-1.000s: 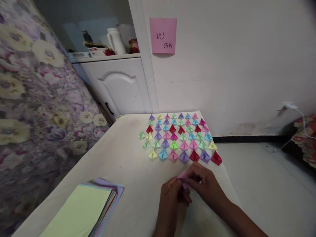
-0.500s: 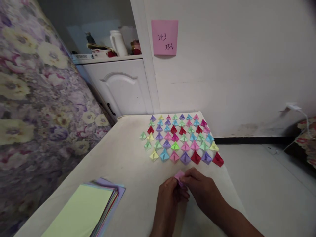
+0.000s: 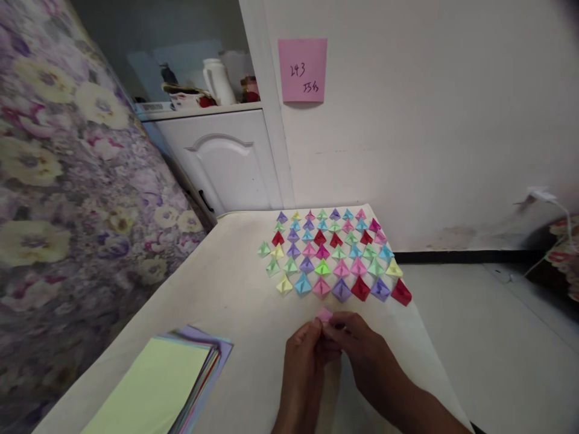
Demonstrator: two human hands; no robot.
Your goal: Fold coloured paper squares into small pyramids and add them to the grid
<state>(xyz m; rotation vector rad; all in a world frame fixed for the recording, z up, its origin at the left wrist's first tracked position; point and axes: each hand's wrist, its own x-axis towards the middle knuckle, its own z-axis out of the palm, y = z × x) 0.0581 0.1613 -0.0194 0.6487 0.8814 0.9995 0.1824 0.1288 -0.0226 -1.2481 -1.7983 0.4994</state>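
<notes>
A small piece of folded pink paper (image 3: 324, 314) is pinched between my two hands above the near part of the table. My left hand (image 3: 304, 349) grips it from the left, thumb on top. My right hand (image 3: 359, 340) holds its right side, thumb and fingertips close to the left thumb. Most of the paper is hidden behind the fingers. Just beyond the hands, several rows of small folded paper pieces (image 3: 341, 289) in purple, red, pink, blue, green and yellow stand on the pale tabletop (image 3: 199, 289).
A stack of coloured paper sheets (image 3: 154, 380), pale yellow on top, lies at the near left. A floral curtain (image 3: 90, 211) hangs along the left side. Behind are a white cabinet (image 3: 226, 163) and a wall with a pink note (image 3: 303, 70).
Both hands have shifted slightly left, with thumbs and fingertips closer together. Less of the pink paper shows between them. The rows of folded pieces look the same.
</notes>
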